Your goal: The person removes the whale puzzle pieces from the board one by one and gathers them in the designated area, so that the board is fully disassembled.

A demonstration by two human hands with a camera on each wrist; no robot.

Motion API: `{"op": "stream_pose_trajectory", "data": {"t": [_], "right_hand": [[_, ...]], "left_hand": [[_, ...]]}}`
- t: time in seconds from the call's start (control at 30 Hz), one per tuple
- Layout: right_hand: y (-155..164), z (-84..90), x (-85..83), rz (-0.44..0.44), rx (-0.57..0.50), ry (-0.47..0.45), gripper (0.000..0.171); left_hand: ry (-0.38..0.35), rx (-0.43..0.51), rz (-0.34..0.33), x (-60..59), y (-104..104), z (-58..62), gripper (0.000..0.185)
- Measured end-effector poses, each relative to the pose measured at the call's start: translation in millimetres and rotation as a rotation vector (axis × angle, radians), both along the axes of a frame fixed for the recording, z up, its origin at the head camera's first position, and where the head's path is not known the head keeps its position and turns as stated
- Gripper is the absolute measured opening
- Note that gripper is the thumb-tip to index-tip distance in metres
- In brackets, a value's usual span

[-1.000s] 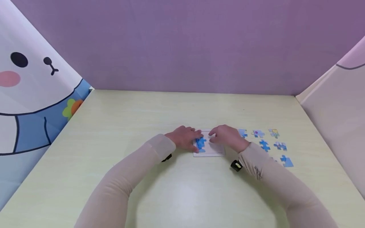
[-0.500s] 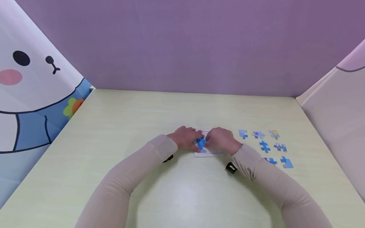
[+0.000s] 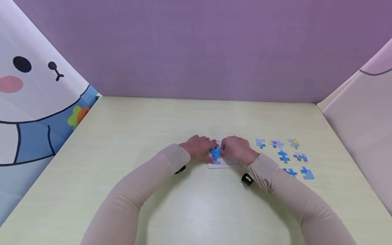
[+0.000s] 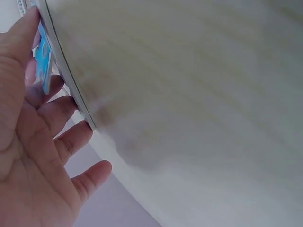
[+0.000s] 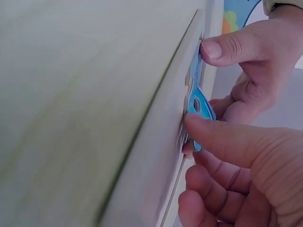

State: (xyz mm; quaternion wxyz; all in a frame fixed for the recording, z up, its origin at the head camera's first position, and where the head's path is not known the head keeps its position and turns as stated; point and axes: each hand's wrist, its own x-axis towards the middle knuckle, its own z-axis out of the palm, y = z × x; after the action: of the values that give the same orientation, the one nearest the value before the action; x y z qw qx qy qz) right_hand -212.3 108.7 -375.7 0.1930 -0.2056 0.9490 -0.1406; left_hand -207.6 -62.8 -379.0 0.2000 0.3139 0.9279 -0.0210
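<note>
While the left hand point(image 3: 197, 149) rests with straight fingers on the white square puzzle tray point(image 3: 223, 165) lying on the pale wooden table point(image 3: 196, 204), the right hand point(image 3: 237, 149) has its grip pinched narrow on a blue cardboard puzzle piece point(image 5: 199, 106), tilted against the tray. Loose blue puzzle pieces point(image 3: 283, 157) lie near, to the right.
</note>
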Motion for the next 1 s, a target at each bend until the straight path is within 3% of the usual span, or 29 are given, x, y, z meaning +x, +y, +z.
{"op": "stream_pose_trajectory", "data": {"t": [0.17, 0.67, 1.0], "right_hand": [[4, 0.1, -0.1, 0.006, -0.047, -0.014, 0.005], [15, -1.7, -1.5, 0.014, -0.179, -0.109, 0.009], [18, -1.7, 0.9, -0.001, -0.194, -0.099, 0.008]], "left_hand": [[-0.017, 0.014, 0.006, -1.0, 0, -1.9, 0.071], [-0.029, -0.048, 0.005, 1.0, -2, 2.0, 0.069], [-0.022, -0.083, -0.009, 0.5, 2, 0.3, 0.069]]}}
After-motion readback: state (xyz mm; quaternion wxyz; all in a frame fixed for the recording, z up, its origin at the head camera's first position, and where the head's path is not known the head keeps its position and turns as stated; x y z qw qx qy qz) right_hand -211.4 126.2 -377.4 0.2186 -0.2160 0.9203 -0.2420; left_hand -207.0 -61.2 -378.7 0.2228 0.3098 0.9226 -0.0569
